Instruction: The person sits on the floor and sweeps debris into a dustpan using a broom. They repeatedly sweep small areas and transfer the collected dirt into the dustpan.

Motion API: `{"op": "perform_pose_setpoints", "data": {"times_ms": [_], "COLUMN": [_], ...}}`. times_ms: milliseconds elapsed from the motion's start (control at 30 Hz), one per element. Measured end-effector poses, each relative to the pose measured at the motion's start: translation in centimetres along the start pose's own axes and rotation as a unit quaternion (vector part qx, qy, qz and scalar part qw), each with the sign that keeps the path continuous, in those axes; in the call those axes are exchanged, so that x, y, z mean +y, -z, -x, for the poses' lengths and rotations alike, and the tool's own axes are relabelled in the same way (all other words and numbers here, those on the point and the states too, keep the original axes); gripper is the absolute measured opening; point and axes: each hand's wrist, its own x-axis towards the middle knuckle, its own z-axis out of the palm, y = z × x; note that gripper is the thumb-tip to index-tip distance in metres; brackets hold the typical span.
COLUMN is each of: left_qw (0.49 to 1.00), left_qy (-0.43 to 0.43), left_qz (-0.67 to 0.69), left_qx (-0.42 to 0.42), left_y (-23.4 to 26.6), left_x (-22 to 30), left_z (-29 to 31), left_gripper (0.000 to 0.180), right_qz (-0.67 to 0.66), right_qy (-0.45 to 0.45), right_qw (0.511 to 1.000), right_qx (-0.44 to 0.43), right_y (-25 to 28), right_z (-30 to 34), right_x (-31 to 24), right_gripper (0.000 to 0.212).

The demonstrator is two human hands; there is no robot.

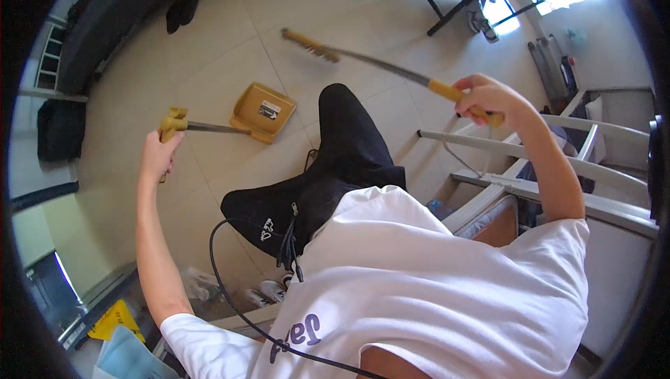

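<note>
My left hand [160, 155] is closed round the yellow grip of a long-handled dustpan [246, 111]. Its grey pole runs right to the yellow pan, which appears to rest on the tiled floor and has a label inside. My right hand [486, 105] wraps round the yellow handle of a broom [384, 65]. The broom's pole reaches up and left to a yellow head with bristles, beyond my knees and to the right of the pan. The broom head is apart from the pan. Whether its bristles touch the floor I cannot tell.
Pale floor tiles [230, 58] spread ahead. A dark pair of shoes [181, 12] lies at the far left. A black-legged table [460, 2] stands far right, and a white metal frame [530, 152] beside my right arm. A black cable [220, 274] hangs across my front.
</note>
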Motion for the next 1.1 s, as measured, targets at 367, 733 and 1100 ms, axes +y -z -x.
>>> {"op": "perform_pose_setpoints", "data": {"times_ms": [367,733,1100], "left_qw": [0.995,0.996,0.995], "left_qy": [-0.015,-0.014,-0.017], "left_qz": [-0.099,-0.091,-0.095], "left_qx": [0.016,0.007,0.002], "left_y": [-0.5,0.3,-0.3], "left_x": [2.7,2.6,4.1], "left_z": [-4.1,-4.9,-4.0], "left_gripper": [0.030,0.027,0.031], "right_qz": [-0.157,-0.024,0.022], "right_qy": [-0.174,0.000,0.007], "right_qw": [0.969,0.976,0.966], "right_qx": [0.083,-0.215,-0.259], "right_y": [8.7,0.3,-9.2], "right_z": [-10.3,-13.7,-7.2], "right_x": [7.3,6.1,-6.9], "right_gripper": [0.017,0.013,0.009]}}
